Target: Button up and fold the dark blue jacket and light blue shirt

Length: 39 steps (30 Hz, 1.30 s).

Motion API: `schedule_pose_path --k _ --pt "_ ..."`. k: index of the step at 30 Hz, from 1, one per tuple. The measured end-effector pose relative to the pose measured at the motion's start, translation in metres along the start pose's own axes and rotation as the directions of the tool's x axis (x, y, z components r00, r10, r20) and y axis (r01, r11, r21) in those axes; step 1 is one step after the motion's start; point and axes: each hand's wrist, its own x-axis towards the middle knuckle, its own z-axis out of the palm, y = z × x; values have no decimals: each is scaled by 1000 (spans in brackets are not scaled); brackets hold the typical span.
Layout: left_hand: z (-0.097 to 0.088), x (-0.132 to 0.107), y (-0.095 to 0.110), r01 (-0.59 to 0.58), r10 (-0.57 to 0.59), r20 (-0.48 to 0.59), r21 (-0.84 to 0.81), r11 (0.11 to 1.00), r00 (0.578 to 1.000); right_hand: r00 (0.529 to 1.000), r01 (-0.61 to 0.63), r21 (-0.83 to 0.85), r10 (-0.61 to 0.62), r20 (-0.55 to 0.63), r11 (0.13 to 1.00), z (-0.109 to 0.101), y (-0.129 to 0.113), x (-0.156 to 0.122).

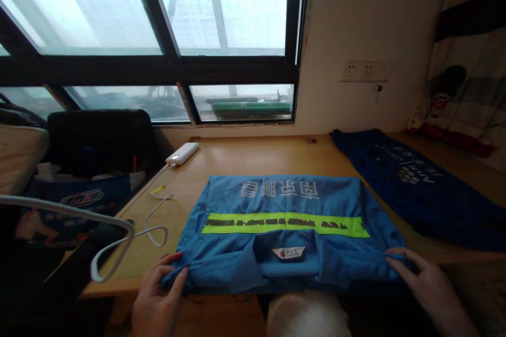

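Note:
A blue work jacket (284,250) with a yellow-green reflective stripe lies spread on the wooden table, its collar toward me at the front edge. Pale lettering runs across the fabric beyond the stripe, and a white label shows inside the collar. My left hand (158,287) pinches the jacket's near left corner between thumb and fingers. At the near right corner, my right hand (421,279) grips the cloth in the same way. Both hands are at about the table's front edge.
On the wooden table (245,155), a white power bank (182,154) trails a white cable (152,213) at the left. A dark blue garment (419,184) with white print lies at the right. Behind are a window and a wall socket (367,70); a black chair (103,139) stands left.

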Motion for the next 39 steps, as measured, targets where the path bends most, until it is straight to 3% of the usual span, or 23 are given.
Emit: schedule_pose_path --k 2,4,7,10,13,16,19,22,24,29,39 --pt "4 -1 1 -74 70 32 133 988 997 999 24 -98 -21 32 995 6 2 2" --pt "10 -7 9 -137 148 -16 300 944 989 997 80 -181 -78 17 980 13 0 2" --pt "23 -29 33 -205 287 -100 486 850 953 956 251 -267 -281 -79 930 24 -16 -6" --pt "38 -53 59 -435 463 36 416 799 886 866 463 -214 -491 -98 860 36 -48 -24" --pt "46 -67 80 -635 594 227 218 741 772 782 623 -56 -622 42 780 50 -81 -42" --pt "44 -66 91 -691 650 269 92 717 711 721 679 5 -669 182 734 68 -97 -48" --pt "41 -58 91 -718 669 286 119 686 687 715 672 -15 -644 272 740 83 -96 -45" --pt "48 -53 81 -718 590 432 246 651 682 724 663 -23 -633 273 748 91 -90 -42" --pt "56 -51 74 -691 510 495 310 654 704 726 662 -23 -634 266 749 92 -88 -42" --pt "65 -51 72 -638 439 498 358 682 748 709 675 -15 -644 286 737 88 -89 -38" --pt "73 -35 81 -594 354 578 298 748 735 714 660 -7 -624 318 752 87 -91 -26"
